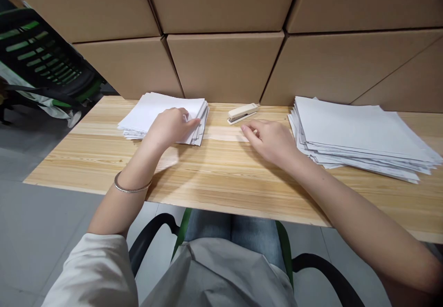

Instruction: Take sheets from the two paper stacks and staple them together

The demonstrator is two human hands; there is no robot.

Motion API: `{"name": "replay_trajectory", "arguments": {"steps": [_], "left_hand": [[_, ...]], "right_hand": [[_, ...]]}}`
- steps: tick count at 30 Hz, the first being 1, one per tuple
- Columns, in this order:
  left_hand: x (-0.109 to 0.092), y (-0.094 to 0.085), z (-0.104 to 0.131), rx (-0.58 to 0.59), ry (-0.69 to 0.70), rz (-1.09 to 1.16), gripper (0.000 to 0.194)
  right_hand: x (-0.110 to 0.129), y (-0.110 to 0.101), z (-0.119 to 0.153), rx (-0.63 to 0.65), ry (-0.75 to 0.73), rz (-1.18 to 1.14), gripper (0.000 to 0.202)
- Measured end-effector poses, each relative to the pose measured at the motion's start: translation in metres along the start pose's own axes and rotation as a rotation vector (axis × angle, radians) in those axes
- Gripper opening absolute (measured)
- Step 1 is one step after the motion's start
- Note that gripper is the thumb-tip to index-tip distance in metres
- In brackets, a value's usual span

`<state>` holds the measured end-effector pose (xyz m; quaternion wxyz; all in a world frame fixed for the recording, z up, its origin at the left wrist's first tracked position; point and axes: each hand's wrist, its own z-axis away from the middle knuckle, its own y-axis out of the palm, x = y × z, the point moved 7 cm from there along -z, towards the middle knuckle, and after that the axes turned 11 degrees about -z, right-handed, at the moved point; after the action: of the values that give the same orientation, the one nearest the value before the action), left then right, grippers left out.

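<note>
Head view gives me both hands over the wooden table [221, 168], with the cream stapler [242, 112] between two paper piles. I read the key relation as stapler to right hand [268, 141]: it lies just past those fingertips, on the far side and slightly to the left, its long axis slanting from near-left to far-right. My right hand is clearly the nearer one. Its fingers curl loosely, leaving a narrow gap at the thumb, and I see nothing in it; I cannot tell whether it touches the table.

My left hand [173, 124] rests on the left paper stack [147, 106], thumb by the right edge; whether it pinches any sheets, I cannot tell. The right paper stack [353, 122] sits beyond my right wrist, and cardboard boxes [224, 67] wall off the back.
</note>
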<state>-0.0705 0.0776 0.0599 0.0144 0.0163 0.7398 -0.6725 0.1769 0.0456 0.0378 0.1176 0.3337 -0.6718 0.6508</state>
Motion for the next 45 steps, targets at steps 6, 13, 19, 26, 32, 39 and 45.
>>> {"name": "replay_trajectory", "arguments": {"steps": [6, 13, 19, 26, 32, 39, 45], "left_hand": [[-0.004, -0.03, 0.009, -0.314, 0.022, 0.294, 0.021], [-0.079, -0.005, 0.047, 0.017, 0.373, 0.637, 0.025], [-0.101, 0.005, 0.06, 0.112, 0.615, 0.575, 0.034], [-0.03, -0.005, 0.013, -0.291, 0.075, 0.208, 0.036], [-0.025, 0.013, 0.005, -0.036, 0.014, 0.126, 0.058], [-0.027, 0.011, 0.006, -0.01, 0.013, 0.066, 0.046], [-0.022, 0.009, 0.003, -0.027, -0.003, 0.071, 0.04]], "right_hand": [[-0.011, 0.021, 0.003, 0.202, 0.317, -0.764, 0.035], [0.008, 0.03, 0.013, 0.342, 0.421, -1.201, 0.052], [-0.008, 0.014, 0.008, 0.252, 0.548, -0.89, 0.014], [-0.059, -0.009, 0.002, 0.367, 0.595, -0.515, 0.013], [-0.075, -0.008, 0.001, 0.398, 0.649, -0.336, 0.004], [-0.068, -0.013, 0.002, 0.398, 0.632, -0.322, 0.006], [-0.078, -0.024, 0.004, 0.381, 0.624, -0.256, 0.021]]}}
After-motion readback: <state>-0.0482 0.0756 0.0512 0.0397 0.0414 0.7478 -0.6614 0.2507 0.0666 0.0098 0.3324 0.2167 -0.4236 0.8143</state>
